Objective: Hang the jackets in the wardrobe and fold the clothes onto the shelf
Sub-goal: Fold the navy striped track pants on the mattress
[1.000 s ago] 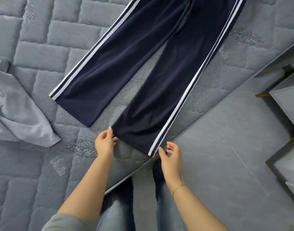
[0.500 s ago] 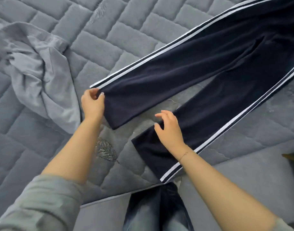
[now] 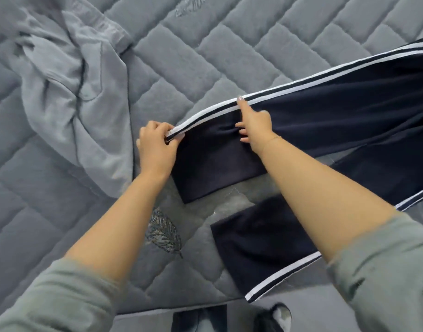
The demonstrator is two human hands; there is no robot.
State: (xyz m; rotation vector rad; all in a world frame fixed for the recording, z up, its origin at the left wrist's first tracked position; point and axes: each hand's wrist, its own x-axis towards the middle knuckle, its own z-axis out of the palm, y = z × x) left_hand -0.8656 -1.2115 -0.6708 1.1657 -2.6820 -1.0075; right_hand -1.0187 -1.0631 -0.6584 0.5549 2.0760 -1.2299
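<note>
Dark navy track trousers [image 3: 337,121] with white side stripes lie spread flat on the grey quilted mattress [image 3: 205,58], legs running from the right edge toward the middle. My left hand [image 3: 155,147] pinches the striped corner of the far leg's hem. My right hand [image 3: 254,127] rests on that same leg a little further along, forefinger stretched out onto the white stripe, the other fingers bent against the cloth. The near leg [image 3: 260,255] lies flat under my right forearm, its hem near the mattress edge.
A crumpled light grey garment [image 3: 73,92] lies on the mattress at the upper left, close to my left hand. The mattress edge runs along the bottom, with grey floor [image 3: 145,322] and my legs below it.
My left hand has shifted from the hem's edge to pinching its striped corner. My right hand has moved from the near leg across to the far leg.
</note>
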